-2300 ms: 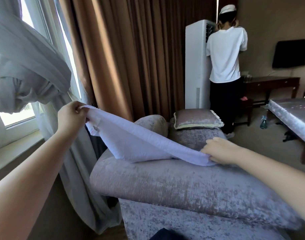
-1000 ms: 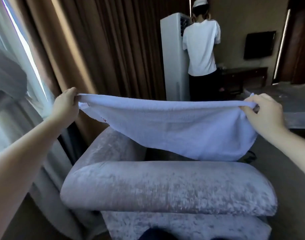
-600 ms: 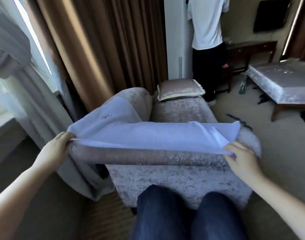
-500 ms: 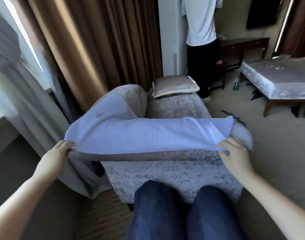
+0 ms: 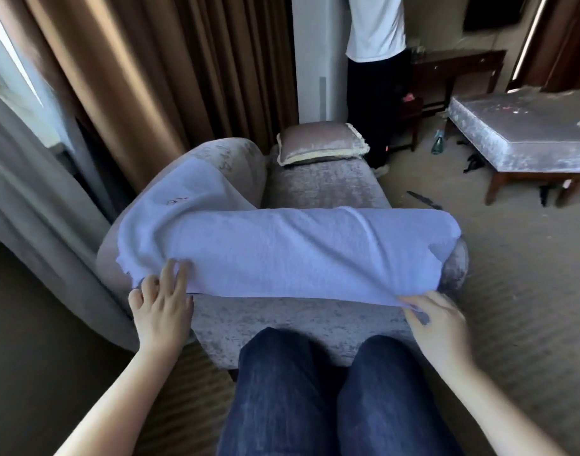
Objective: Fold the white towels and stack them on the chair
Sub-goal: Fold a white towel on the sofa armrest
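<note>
A white towel (image 5: 282,251) lies draped over the padded back of a grey velvet chair (image 5: 315,324), one end trailing along the chair's left arm. My left hand (image 5: 162,302) has straight spread fingers, their tips touching the towel's near left edge. My right hand (image 5: 433,319) pinches the towel's near right corner and pulls it taut. My legs in dark jeans stand against the chair's back.
A velvet cushion (image 5: 321,143) sits at the far end of the chair seat. Brown curtains (image 5: 150,77) hang at the left. A person in a white shirt (image 5: 376,28) stands by a tall white unit (image 5: 318,57). A velvet bench (image 5: 525,133) stands at the right.
The towel came down from held-up in the air onto the chair back. My left hand let go of its corner and spread flat at the edge; my right hand still pinches.
</note>
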Demonstrator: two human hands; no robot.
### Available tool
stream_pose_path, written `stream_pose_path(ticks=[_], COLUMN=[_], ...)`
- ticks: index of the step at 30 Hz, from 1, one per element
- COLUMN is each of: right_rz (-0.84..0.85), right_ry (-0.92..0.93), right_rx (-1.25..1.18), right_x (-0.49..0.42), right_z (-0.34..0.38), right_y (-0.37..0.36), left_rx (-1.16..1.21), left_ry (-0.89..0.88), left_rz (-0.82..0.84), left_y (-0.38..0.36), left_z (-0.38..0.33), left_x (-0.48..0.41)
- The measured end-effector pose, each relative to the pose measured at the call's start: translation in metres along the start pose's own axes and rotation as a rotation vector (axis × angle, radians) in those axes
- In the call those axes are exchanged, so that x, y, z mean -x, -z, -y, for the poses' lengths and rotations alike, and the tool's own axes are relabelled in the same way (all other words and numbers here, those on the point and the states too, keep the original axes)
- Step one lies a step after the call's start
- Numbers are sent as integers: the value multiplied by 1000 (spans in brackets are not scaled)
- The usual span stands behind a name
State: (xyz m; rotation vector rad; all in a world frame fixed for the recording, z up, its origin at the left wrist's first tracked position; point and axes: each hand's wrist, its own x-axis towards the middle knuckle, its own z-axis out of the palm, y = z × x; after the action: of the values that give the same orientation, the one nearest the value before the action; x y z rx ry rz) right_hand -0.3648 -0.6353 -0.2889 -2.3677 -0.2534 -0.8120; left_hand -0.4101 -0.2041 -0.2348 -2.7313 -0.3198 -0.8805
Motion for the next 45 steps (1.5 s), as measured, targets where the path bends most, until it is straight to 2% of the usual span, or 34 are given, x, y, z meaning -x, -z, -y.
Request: stream_pose_path(ticks=[3, 5, 7, 11, 16, 19, 24, 27, 29, 41, 45], right_rz=[119, 97, 54, 127, 168, 182, -41, -11, -12, -63, -84], right_ry=[28, 107, 147, 157, 305, 269, 485, 387, 306, -119, -149], right_rx=[-37, 60, 148, 219, 325, 219, 212, 133, 91, -67, -74], right_x=[-2, -8, -23, -46, -61, -65, -64, -56, -50, -21, -15], right_z=[-21, -31, -42, -80, -108, -115, -100, -96, -96, -72, -66], right_y=[11, 25, 39, 41, 41, 45, 43, 46, 49, 51, 62], left_rx=[40, 92, 186, 405, 426, 446, 405, 447, 480, 530, 530], left_ry=[-118, -274, -372, -319, -333, -282, -230, -61, -20, -213, -245], left_rz=[-138, -203, -200, -141, -116, -149, -147, -145, -94, -85, -58], left_y=[-11, -15, -18, -19, -23, -20, -23, -15, -6, 29, 36], left_z=[-34, -58, -76, -92, -91, -90, -76, -60, -53, -26, -26], left_x=[-1, -6, -12, -16, -13, -19, -18, -20, -20, -1, 0])
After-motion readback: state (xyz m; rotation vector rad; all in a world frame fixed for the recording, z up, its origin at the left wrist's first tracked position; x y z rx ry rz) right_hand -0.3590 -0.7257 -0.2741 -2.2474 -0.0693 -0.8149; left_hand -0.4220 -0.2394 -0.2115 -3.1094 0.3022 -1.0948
